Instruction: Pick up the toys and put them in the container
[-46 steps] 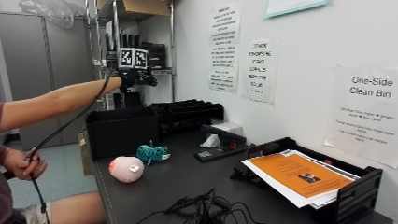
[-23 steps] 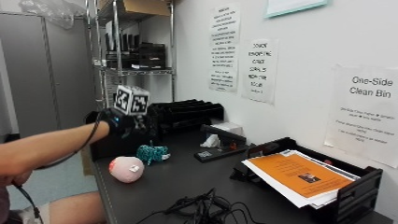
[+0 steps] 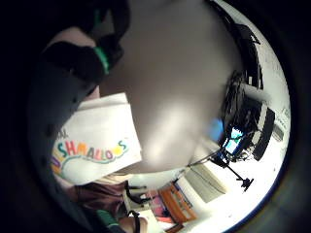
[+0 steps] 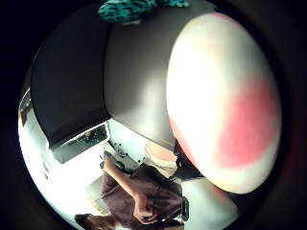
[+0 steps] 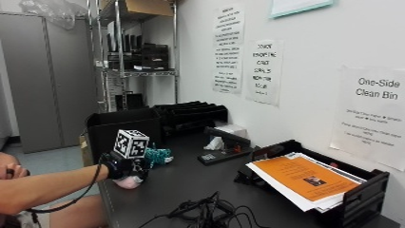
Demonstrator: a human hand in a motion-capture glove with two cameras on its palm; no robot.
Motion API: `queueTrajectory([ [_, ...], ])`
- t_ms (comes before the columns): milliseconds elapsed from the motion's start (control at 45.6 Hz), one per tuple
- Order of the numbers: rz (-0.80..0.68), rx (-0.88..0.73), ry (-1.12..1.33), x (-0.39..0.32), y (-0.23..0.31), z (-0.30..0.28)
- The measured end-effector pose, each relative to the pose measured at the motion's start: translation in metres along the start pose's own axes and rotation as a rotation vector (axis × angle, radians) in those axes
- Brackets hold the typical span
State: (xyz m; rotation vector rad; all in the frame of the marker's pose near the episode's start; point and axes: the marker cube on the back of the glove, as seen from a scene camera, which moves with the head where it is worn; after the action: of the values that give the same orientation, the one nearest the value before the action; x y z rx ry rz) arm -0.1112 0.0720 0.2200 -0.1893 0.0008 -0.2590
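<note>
On the smooth dark table [image 5: 190, 183], a round pink-white toy [image 5: 128, 182] under the gloved right hand [image 5: 125, 166].

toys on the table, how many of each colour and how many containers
pink and white toy: 1, under the gloved right hand
teal toy: 1, beside the container
black container: 1
total: 2 toys, 1 container
</note>
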Motion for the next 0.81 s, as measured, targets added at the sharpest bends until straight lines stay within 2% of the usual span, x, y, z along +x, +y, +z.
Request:
queueTrajectory([
  [153, -0.01, 0.206, -0.145, 0.002, -0.01, -0.005],
  [329, -0.004, 0.309, -0.313, 0.001, -0.015, -0.051],
  [570, -0.014, 0.457, -0.248, -0.018, -0.003, -0.188],
  [811, -0.104, 0.572, -0.182, -0.085, -0.011, -0.313],
])
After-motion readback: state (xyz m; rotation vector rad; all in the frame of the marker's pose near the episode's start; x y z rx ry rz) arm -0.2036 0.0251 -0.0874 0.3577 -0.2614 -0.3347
